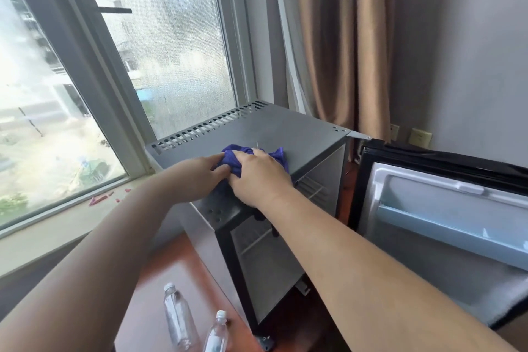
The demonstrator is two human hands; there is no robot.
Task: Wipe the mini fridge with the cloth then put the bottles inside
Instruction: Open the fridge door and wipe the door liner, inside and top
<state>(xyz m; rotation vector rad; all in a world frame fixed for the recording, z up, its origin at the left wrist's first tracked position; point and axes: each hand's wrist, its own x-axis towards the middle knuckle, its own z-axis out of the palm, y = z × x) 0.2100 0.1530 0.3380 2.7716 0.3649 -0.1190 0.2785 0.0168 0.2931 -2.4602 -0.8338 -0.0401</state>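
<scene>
head view. wiping step in hand: the blue cloth [238, 156] lies bunched on the grey top of the mini fridge [294, 128], near its front edge, its long axis running across the top from left to right. the right hand [257, 177] lies over the cloth with fingers curled onto it. the left hand [200, 176] meets the cloth's left end, its fingers [220, 158] and thumb apparently pinching the fabric. the fridge opening faces the lower right of the view. its door [428, 208] is swung wide at the right, inner face toward the camera. the two bottles [178, 320] wait on the bench [154, 271] beside the fridge, caps toward the top of the frame, probably upright. judged next: sweep the cloth over the remaining top, then the interior, keeping the wad flat under the palm. loading the bottles is not yet begun.
</scene>
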